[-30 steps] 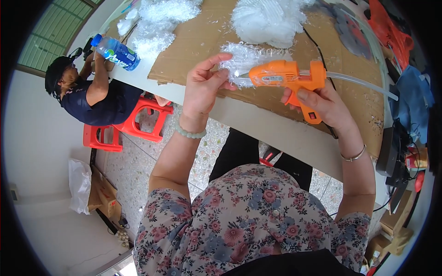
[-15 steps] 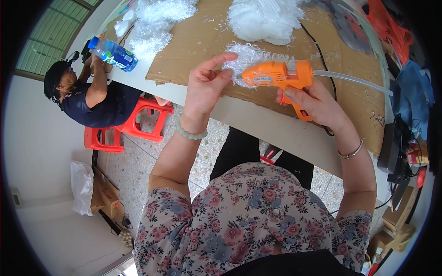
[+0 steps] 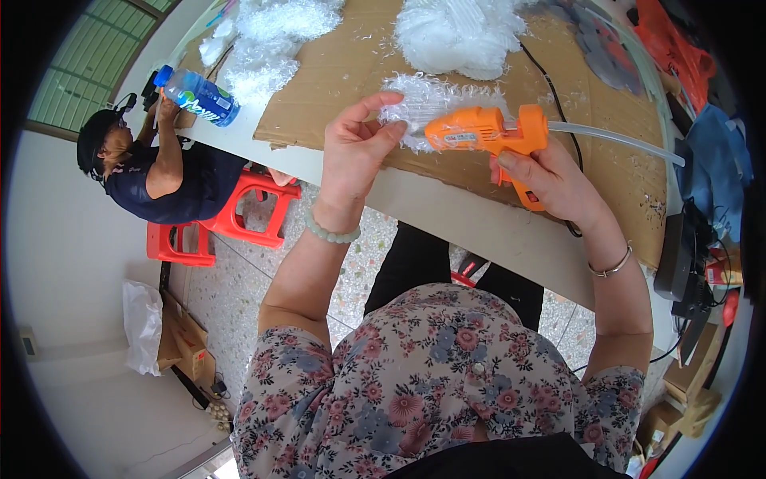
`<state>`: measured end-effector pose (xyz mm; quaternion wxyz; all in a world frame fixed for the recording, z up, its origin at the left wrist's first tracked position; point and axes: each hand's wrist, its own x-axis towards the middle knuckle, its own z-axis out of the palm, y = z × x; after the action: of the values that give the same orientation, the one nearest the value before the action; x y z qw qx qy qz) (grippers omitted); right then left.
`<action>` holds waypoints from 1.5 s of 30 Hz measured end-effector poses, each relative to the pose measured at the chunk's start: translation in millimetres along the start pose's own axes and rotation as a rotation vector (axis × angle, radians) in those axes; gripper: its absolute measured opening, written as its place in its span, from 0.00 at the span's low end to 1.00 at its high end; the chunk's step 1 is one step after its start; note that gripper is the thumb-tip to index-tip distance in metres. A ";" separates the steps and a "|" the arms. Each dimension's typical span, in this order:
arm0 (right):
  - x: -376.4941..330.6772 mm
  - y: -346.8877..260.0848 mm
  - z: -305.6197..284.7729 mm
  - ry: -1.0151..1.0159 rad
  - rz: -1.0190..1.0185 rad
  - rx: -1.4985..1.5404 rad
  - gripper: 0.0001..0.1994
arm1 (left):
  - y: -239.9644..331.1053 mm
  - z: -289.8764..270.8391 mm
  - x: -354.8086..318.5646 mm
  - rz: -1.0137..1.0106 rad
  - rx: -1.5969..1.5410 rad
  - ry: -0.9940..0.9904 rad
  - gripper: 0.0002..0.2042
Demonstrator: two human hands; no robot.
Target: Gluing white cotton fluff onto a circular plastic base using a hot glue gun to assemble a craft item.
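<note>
In my right hand (image 3: 538, 172) is an orange hot glue gun (image 3: 479, 130), its nozzle end pointing left; a long clear glue stick (image 3: 618, 136) runs out of its back. My left hand (image 3: 363, 148) pinches the left edge of a white fringed piece (image 3: 435, 94) between thumb and fingers. The gun's front lies over the lower part of that piece, and its tip is hard to make out there. A thick white fringed bundle (image 3: 459, 38) rests on the cardboard (image 3: 351, 96) beyond my hands.
More white fringed material (image 3: 275, 40) is heaped at the far left, near a blue-labelled bottle (image 3: 199, 96). A black cord (image 3: 550, 80) crosses the cardboard. Grey round pieces (image 3: 602, 52) and a red bag (image 3: 674, 48) lie far right. Another person (image 3: 159, 172) sits left by red stools (image 3: 259, 207).
The glue gun has shifted slightly right. The white piece has turned, so more of its ribbed face shows. My left hand has moved a little left, still pinching its edge.
</note>
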<state>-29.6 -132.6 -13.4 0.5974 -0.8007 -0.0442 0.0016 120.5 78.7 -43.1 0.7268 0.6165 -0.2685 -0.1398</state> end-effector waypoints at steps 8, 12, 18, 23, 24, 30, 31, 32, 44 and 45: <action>-1.5 -0.2 -8.6 0.123 -0.028 0.362 0.17 | -4.6 1.3 1.0 0.033 -0.035 0.138 0.12; -1.8 4.6 -12.8 0.211 -0.108 0.489 0.18 | -9.2 0.8 1.2 0.010 -0.005 0.186 0.09; 4.9 11.0 -23.9 0.474 -0.148 0.737 0.17 | -3.5 12.5 -1.1 -0.038 -0.168 0.128 0.11; 7.7 23.7 -37.8 0.669 -0.107 0.892 0.18 | 0.4 25.6 -7.2 -0.022 -0.152 -0.010 0.16; 7.7 24.6 -39.7 0.674 -0.108 0.892 0.18 | 1.1 29.3 -7.4 -0.043 -0.171 0.008 0.17; 7.1 33.3 -51.3 0.727 -0.098 0.918 0.17 | -7.8 23.9 -4.3 -0.041 -0.062 0.098 0.15; 7.3 35.9 -53.4 0.737 -0.084 0.916 0.16 | -9.1 21.0 -3.7 -0.040 -0.060 0.101 0.15; 7.4 37.8 -54.9 0.746 -0.071 0.915 0.16 | -10.4 17.5 -2.9 -0.039 -0.112 0.134 0.13; 3.4 39.7 -53.2 0.758 -0.006 0.861 0.16 | -15.2 -6.2 0.6 0.011 -0.086 0.254 0.10; 3.3 39.6 -53.1 0.750 -0.007 0.859 0.16 | -17.0 -6.8 0.7 0.044 -0.073 0.271 0.12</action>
<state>-20.7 -194.3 -35.9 0.8442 -0.4316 0.1728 -0.2668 127.1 80.5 -60.2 0.7814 0.5967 -0.1760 -0.0489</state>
